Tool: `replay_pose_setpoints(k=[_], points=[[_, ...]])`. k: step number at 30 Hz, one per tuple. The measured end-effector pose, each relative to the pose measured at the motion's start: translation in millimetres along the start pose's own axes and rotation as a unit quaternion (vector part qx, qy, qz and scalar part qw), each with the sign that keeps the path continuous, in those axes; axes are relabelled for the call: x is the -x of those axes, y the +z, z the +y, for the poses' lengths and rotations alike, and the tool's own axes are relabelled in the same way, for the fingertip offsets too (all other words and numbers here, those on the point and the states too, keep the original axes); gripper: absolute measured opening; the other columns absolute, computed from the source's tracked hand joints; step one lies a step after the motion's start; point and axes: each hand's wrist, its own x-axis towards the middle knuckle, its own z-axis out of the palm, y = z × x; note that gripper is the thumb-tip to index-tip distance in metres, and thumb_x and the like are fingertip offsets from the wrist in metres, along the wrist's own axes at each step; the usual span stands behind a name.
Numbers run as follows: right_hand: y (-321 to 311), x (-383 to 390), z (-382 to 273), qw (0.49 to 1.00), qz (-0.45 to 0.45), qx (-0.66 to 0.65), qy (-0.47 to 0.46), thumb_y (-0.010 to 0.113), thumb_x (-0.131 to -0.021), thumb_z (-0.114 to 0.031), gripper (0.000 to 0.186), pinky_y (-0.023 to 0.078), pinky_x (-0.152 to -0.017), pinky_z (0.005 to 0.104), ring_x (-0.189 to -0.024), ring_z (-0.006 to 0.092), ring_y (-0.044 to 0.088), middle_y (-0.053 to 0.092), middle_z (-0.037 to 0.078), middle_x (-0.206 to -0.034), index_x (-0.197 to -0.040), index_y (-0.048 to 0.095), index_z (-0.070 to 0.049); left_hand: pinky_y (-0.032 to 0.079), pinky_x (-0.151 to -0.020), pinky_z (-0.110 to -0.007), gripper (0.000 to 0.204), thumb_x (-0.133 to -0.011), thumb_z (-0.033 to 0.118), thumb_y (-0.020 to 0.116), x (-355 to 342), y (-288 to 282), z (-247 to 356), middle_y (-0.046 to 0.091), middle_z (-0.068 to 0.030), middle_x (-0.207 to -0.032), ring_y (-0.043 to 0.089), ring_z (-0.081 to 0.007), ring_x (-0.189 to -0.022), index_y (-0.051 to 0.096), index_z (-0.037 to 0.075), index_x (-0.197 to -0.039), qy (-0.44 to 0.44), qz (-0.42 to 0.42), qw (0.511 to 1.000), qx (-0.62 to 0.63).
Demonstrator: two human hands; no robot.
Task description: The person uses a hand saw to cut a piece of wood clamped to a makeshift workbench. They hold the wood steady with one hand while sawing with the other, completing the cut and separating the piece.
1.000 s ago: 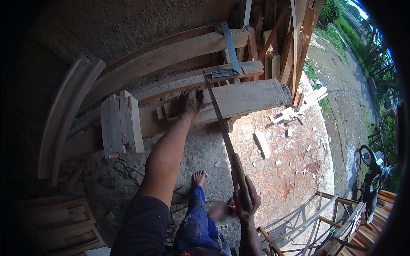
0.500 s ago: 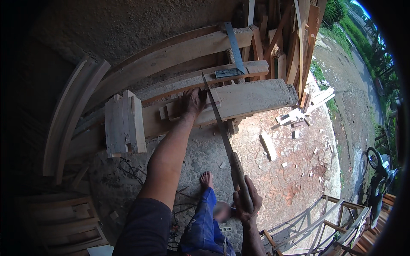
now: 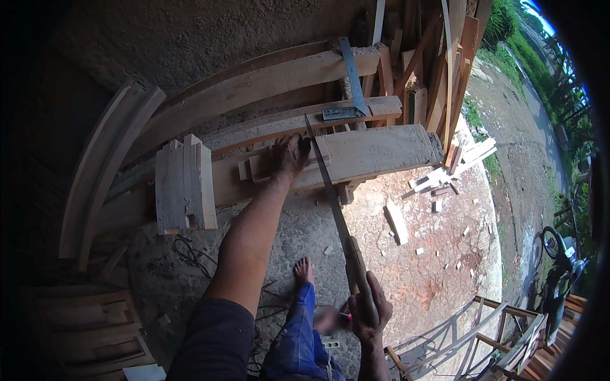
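My right hand (image 3: 370, 311) is wrapped round the wooden handle of a handsaw (image 3: 330, 190). The blade runs up and away, crossing a small wooden piece (image 3: 259, 166) that lies on a thick plank (image 3: 381, 149). My left hand (image 3: 292, 155) grips that piece from above, just left of the blade, with the fingers bent over it. How deep the teeth sit in the wood cannot be made out. Beyond the plank, a metal try square (image 3: 353, 76) rests across narrower boards. To the left, a stack of pale wooden blocks (image 3: 185, 184) stands on the plank.
Boards lean at the far right (image 3: 438, 76) and far left (image 3: 105, 171). Offcuts (image 3: 397, 223) lie scattered on the floor to the right. Wooden frames (image 3: 502, 330) stand at the lower right, near a motorcycle (image 3: 559, 267). A cable (image 3: 187, 251) lies below the blocks.
The whole view has shifted slightly. The saw appears drawn back a little toward me, while my left hand keeps its place on the wooden piece.
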Motion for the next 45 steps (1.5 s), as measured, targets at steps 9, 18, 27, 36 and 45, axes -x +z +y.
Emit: replay_pose_setpoints(k=[9, 18, 27, 36, 45], points=[[5, -16, 3, 1.000, 0.009, -0.024, -0.001, 0.074, -0.085, -0.018, 0.058, 0.054, -0.087, 0.0341, -0.103, 0.0251, 0.069, 0.067, 0.021, -0.120, -0.134, 0.053, 0.004, 0.042, -0.090, -0.052, 0.036, -0.092, 0.043, 0.054, 1, -6, 10, 0.066, -0.0150, -0.101, 0.060, -0.0369, -0.103, 0.064, 0.008, -0.091, -0.012, -0.023, 1.000, -0.010], [18, -33, 2, 1.000, 0.001, -0.006, 0.009, 0.076, -0.082, -0.013, 0.059, 0.054, -0.089, 0.0343, -0.105, 0.0277, 0.070, 0.068, 0.018, -0.119, -0.137, 0.053, -0.006, 0.042, -0.092, -0.054, 0.038, -0.094, 0.044, 0.051, 0, -2, 11, 0.067, -0.0160, -0.099, 0.061, -0.0389, -0.101, 0.065, 0.008, -0.093, -0.015, -0.025, 0.998, -0.060], [-9, 37, 22, 1.000, 0.017, 0.006, -0.007, 0.075, -0.086, -0.024, 0.058, 0.056, -0.083, 0.0359, -0.098, 0.0248, 0.071, 0.070, 0.018, -0.111, -0.133, 0.054, 0.004, 0.044, -0.088, -0.053, 0.036, -0.095, 0.039, 0.051, 3, -5, 8, 0.067, -0.0180, -0.097, 0.061, -0.0397, -0.099, 0.065, 0.006, -0.090, 0.018, 0.010, 1.000, -0.019], [51, -81, 3, 0.997, 0.003, -0.075, 0.014, 0.074, -0.086, -0.013, 0.057, 0.053, -0.087, 0.0330, -0.102, 0.0194, 0.068, 0.068, 0.016, -0.118, -0.138, 0.053, -0.006, 0.046, -0.086, -0.051, 0.024, -0.091, 0.027, 0.054, -11, 14, -17, 0.067, -0.0179, -0.095, 0.062, -0.0384, -0.099, 0.066, 0.006, -0.091, 0.043, -0.036, 0.996, -0.066], [1, 40, 29, 1.000, 0.020, 0.013, -0.019, 0.076, -0.080, -0.011, 0.059, 0.055, -0.087, 0.0377, -0.102, 0.0311, 0.071, 0.068, 0.021, -0.115, -0.133, 0.054, 0.002, 0.049, -0.084, -0.048, 0.020, -0.088, 0.021, 0.056, 3, 2, -1, 0.067, -0.0201, -0.091, 0.063, -0.0407, -0.094, 0.065, 0.003, -0.091, 0.052, 0.023, 0.998, -0.028]])
